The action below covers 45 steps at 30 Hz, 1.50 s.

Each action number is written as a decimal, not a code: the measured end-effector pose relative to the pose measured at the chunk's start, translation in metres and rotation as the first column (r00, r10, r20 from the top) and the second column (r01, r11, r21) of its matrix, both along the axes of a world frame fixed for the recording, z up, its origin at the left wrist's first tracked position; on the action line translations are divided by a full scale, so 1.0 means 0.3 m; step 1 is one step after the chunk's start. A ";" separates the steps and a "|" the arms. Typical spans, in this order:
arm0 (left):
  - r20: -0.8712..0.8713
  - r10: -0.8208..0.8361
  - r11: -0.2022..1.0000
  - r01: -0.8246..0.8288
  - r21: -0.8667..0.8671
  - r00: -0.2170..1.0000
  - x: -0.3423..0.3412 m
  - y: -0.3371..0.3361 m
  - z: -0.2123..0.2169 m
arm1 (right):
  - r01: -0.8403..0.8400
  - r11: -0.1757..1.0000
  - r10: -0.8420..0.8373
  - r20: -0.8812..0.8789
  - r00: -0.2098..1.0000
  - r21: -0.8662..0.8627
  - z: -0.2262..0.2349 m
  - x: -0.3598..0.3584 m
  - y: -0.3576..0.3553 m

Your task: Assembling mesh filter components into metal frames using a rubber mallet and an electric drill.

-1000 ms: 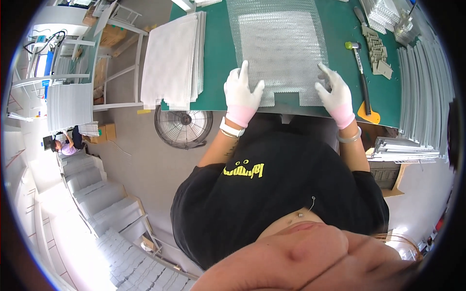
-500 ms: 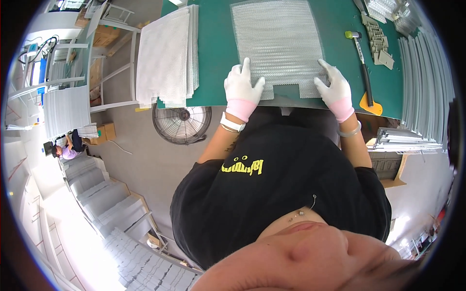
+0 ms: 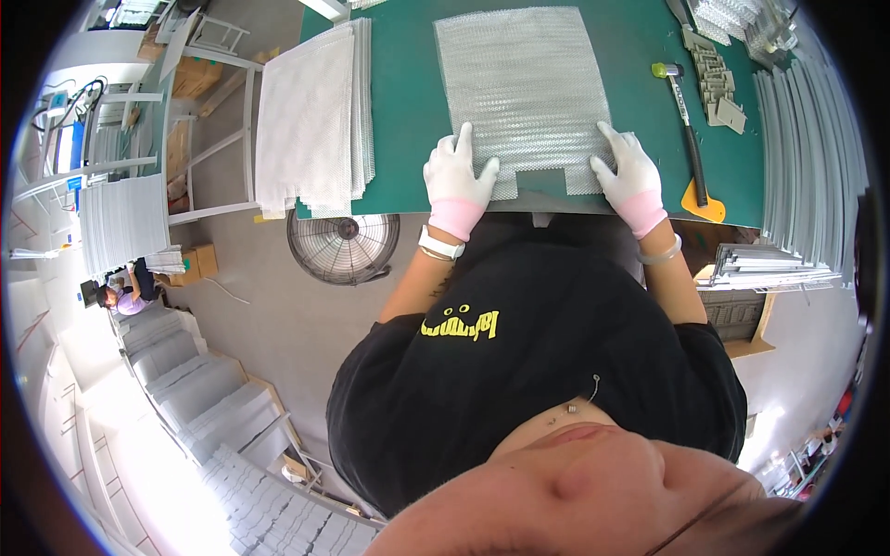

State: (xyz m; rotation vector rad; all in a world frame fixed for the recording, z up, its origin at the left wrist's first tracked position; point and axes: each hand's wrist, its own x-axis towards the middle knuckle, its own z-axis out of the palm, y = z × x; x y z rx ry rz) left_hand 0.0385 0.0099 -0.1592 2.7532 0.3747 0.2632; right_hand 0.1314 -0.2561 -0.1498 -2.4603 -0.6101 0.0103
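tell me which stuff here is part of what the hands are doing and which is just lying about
In hand: silvery mesh sheet with a notched near edge, left hand, right hand, green table mat.

Lying about: stack of white mesh sheets, yellow-headed mallet, round floor fan.

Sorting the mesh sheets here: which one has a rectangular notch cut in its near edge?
The single mesh sheet lying flat on the green mat under both hands. The other sheets sit stacked in a pile to its left.
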 end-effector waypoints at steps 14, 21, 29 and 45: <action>-0.089 -0.215 0.964 0.226 0.141 0.972 0.057 0.074 0.035 | -0.279 0.957 0.289 0.315 0.904 -0.078 0.290 0.397 0.348; 0.143 -0.216 0.976 0.208 0.071 0.966 0.072 0.075 0.118 | -0.077 0.969 0.179 0.454 0.873 -0.234 0.251 0.915 0.826; 0.427 0.060 0.927 0.108 -0.360 0.902 -0.062 0.183 0.099 | -0.074 0.912 0.293 0.511 0.808 -0.404 0.432 0.970 0.892; 0.490 0.257 -0.762 0.487 -0.428 0.833 0.069 0.349 0.243 | -0.693 0.720 0.401 0.811 0.427 0.009 0.277 0.103 0.104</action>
